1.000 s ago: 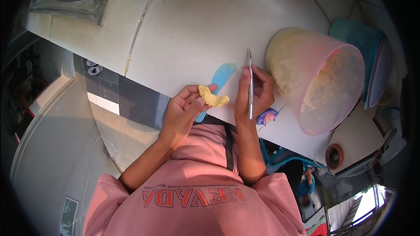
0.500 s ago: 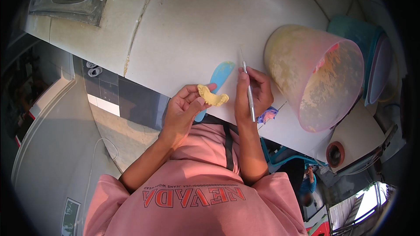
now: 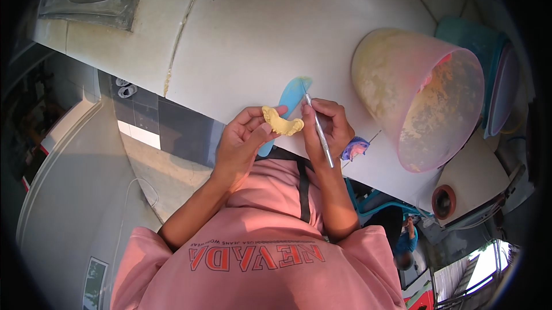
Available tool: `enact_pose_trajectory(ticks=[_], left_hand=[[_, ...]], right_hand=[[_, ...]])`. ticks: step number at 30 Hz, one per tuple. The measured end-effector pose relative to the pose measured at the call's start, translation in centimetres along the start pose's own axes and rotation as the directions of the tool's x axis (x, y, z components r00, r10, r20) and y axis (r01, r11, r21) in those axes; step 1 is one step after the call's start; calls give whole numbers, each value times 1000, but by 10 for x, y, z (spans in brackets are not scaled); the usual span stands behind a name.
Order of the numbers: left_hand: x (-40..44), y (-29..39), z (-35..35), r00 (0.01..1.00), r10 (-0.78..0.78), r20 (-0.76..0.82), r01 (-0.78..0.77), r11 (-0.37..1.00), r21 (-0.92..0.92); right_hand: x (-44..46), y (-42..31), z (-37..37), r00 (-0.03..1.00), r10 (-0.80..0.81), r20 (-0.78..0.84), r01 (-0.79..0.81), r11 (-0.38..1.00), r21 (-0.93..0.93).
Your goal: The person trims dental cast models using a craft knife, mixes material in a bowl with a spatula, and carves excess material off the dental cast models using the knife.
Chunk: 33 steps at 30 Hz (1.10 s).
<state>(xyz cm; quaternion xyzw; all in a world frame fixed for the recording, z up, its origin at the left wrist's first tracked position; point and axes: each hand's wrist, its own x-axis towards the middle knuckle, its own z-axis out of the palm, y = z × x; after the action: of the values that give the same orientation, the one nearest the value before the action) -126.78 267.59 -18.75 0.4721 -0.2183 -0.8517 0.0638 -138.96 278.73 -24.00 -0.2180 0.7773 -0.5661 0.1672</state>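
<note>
Pinched between the fingers and thumb of my left hand [image 3: 244,137] is a yellow, arch-shaped cast [image 3: 282,123] with a bumpy edge. My right hand [image 3: 326,129] is closed round a thin metal tool [image 3: 322,137], held like a pen, its tip pointing up and away over the blue spatula. The tip is apart from the cast. The blue spatula [image 3: 294,92] lies on the white counter beneath and behind the cast, with yellow residue on its far end. Just right of my right hand lies a small blue and pink piece [image 3: 355,148] with thin wires.
A large translucent pink tub [image 3: 397,74] lies tipped on the counter [image 3: 259,39] at the right, with residue inside. Behind it is a teal container [image 3: 472,37]. A metal basin [image 3: 123,5] is at the far left. Another person [image 3: 407,244] is at the lower right.
My right hand has moved left, closer to the cast, and the tool's tip has swung left over the blue spatula. My left hand still holds the cast at nearly the same spot.
</note>
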Motion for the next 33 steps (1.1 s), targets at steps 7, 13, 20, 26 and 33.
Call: enact_pose_trajectory(ticks=[7,13,20,26,33], left_hand=[[0,0,1,1000,3,5,-3,1000,6],[0,1,1,1000,2,7,-2,1000,6],[0,1,1,1000,8,9,-8,1000,-1],[0,0,2,1000,18,0,-18,1000,26],[0,0,1,1000,21,-3,-21,998,64]], right_hand=[[1,-1,0,1000,-5,5,5,1000,-21],[2,-2,0,1000,-12,14,13,999,-40],[2,-3,-1,999,-28,18,29,999,-33],[3,-4,-1,999,-33,21,34,998,-54],[4,-3,0,997,-60,39,63,997,-53]])
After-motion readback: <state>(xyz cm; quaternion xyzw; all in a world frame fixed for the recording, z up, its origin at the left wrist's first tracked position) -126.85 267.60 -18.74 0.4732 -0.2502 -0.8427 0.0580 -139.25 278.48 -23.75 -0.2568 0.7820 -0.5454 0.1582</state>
